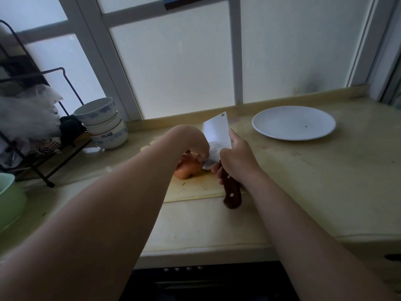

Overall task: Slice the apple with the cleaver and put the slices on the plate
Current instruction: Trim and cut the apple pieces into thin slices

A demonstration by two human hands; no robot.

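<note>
An orange-red apple (186, 169) rests on a pale cutting board (195, 189) at the middle of the counter. My left hand (191, 141) arches over the apple, fingertips pressing on its top right side. My right hand (235, 158) grips the cleaver (217, 137) by its brown wooden handle, blade upright and tilted, its lower edge right beside my left fingertips at the apple. Pale apple pieces (147, 146) peek out behind my left forearm. A white plate (294, 122) sits bare at the back right.
Stacked blue-patterned bowls (104, 123) stand at the back left beside a black wire rack (32, 118) holding cloths. A green bowl (9, 203) sits at the left edge. A frosted window runs behind the counter, and an oven front lies below its front edge.
</note>
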